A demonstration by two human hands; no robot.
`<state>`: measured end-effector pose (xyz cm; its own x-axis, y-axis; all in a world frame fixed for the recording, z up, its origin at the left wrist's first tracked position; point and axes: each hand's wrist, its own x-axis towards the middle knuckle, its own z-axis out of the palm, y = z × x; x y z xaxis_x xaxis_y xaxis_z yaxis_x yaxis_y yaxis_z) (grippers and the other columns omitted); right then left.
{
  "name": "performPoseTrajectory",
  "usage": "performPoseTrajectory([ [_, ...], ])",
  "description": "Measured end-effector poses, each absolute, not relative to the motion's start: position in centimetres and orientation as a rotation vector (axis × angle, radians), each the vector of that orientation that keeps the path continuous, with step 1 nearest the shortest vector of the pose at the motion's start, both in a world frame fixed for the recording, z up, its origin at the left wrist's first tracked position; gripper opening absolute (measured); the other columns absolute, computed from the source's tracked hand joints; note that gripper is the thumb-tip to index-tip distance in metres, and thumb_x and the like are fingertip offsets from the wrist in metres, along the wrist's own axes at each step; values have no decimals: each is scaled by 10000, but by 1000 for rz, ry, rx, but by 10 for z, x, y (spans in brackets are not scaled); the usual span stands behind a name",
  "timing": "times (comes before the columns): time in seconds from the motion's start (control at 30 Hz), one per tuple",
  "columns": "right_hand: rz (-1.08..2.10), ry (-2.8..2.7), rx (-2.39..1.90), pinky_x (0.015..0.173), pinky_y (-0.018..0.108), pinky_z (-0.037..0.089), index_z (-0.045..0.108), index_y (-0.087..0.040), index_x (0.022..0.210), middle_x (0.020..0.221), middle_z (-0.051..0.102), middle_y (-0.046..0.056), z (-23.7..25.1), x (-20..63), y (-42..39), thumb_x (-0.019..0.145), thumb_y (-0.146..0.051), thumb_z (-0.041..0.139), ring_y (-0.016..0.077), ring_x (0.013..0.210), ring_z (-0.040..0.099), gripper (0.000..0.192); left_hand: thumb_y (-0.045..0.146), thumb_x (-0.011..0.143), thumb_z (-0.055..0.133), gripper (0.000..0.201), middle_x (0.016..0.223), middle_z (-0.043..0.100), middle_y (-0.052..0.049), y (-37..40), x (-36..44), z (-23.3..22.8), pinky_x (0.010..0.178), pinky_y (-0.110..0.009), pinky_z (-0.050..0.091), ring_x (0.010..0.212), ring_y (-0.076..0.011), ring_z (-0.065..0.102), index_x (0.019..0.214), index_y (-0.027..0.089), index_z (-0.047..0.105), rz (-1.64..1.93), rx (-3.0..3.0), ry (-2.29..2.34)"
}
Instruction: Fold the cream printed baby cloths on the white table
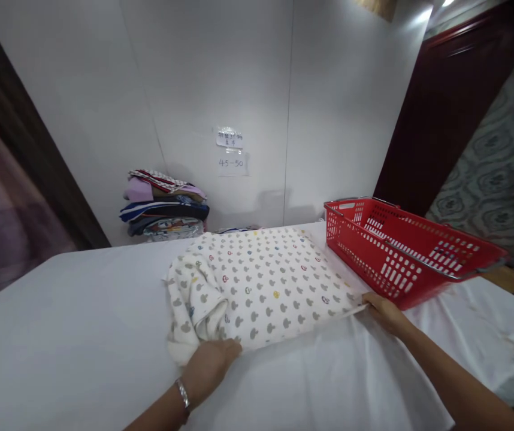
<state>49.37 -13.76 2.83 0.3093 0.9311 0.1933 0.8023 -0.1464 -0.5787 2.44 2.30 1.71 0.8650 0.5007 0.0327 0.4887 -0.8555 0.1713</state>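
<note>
A white cloth point(270, 281) printed with small grey, red, yellow and blue shapes is spread on the white-covered table; whether it is a garment or a blanket I cannot tell. Its left part is bunched up in loose folds. My left hand point(209, 368), wearing a silver bracelet at the wrist, grips the near edge beside those folds. At the right near corner, my right hand point(385, 312) pinches the same edge, which is drawn straight and slightly lifted between the two hands.
A red plastic basket point(356, 248) with metal handles stands at the right, close to my right hand. Several folded clothes point(165, 206) are piled at the back left against the white wall. Two paper labels point(232, 163) are taped there, the lower reading 45-50.
</note>
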Motion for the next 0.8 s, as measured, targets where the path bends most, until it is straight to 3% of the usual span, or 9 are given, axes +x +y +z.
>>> performPoseTrajectory([
  [0.17,243,-1590,-1902,684,470,452,462,-313,603,715,564,56,18,486,-156,654,-210,416,310,737,585,123,316,822,386,193,761,656,-28,12,32,10,549,-383,479,673,-249,656,785,323,575,133,2940,812],
  [0.3,158,-1638,-1975,705,519,445,544,-337,623,712,585,93,14,483,-154,587,-171,424,347,775,610,208,232,833,355,271,822,665,-45,13,34,13,535,-374,453,700,-243,656,838,307,615,80,3015,796],
  [0.4,33,-1723,-1968,856,571,397,661,-402,859,969,652,113,7,449,-141,548,-177,452,390,1042,565,437,210,848,347,301,814,662,-49,10,34,14,520,-361,427,682,-229,646,844,290,637,106,3025,803],
  [0.5,140,-1945,-1751,965,505,380,539,-486,1179,1220,591,16,2,374,-124,600,-218,454,314,1183,496,644,189,864,353,300,807,659,-47,6,35,18,523,-326,418,676,-204,635,849,261,644,108,3041,827],
  [0.6,239,-2140,-1566,980,446,395,411,-547,1267,1296,532,-75,6,289,-105,677,-306,461,260,1201,486,640,196,878,382,259,813,660,-36,2,36,26,537,-279,414,676,-172,625,857,226,639,36,3070,830],
  [0.7,240,-2238,-1517,940,434,415,476,-386,1280,1242,573,8,17,229,-85,728,-250,461,268,1134,521,569,221,893,400,239,820,664,-34,0,36,34,560,-256,412,716,-165,625,909,211,638,40,3073,825],
  [0.8,206,-2276,-1584,837,411,451,581,-295,1142,1072,622,57,24,202,-68,757,-197,454,265,987,564,417,221,898,412,235,821,670,-40,-1,30,41,588,-257,418,735,-165,626,962,206,638,110,3039,848],
])
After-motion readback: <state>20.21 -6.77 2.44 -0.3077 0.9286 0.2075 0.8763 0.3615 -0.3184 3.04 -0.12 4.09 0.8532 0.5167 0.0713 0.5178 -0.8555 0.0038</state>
